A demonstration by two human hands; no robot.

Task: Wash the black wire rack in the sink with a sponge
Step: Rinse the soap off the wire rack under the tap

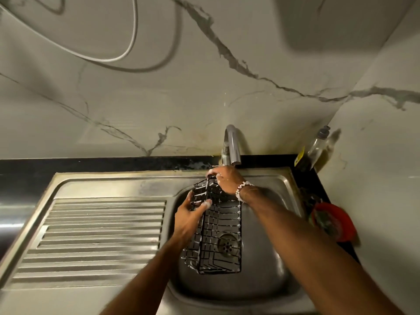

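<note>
Lower centre of the frame: black wire rack (217, 226), rectangular basket shape with white suds on its wires, held tilted over the round basin of the stainless steel sink (268, 276). Its near end hangs above the round metal drain strainer (226, 246), which shows through the wires; its far end is lifted toward the curved chrome tap (232, 146) at centre frame. Left hand (189, 218) curled around the rack's left long side, thumb hooked over the top wire, fingertips soapy. Right hand (227, 180) closed on the rack's far top edge, directly under the tap spout; white bead bracelet (242, 189) on that wrist. Cannot tell whether the right hand also holds a sponge; none can be made out. Ribbed steel drainboard (97, 235) fills the left of the frame, bare. Right of the basin, on the black tabletop (27, 171): red round plastic container (333, 223) with dark contents, blurred. Clear pump bottle with grey top (318, 146) stands in the back right corner against the marble-pattern wall (159, 98). White cable (134, 37) loops across the wall, upper left.
</note>
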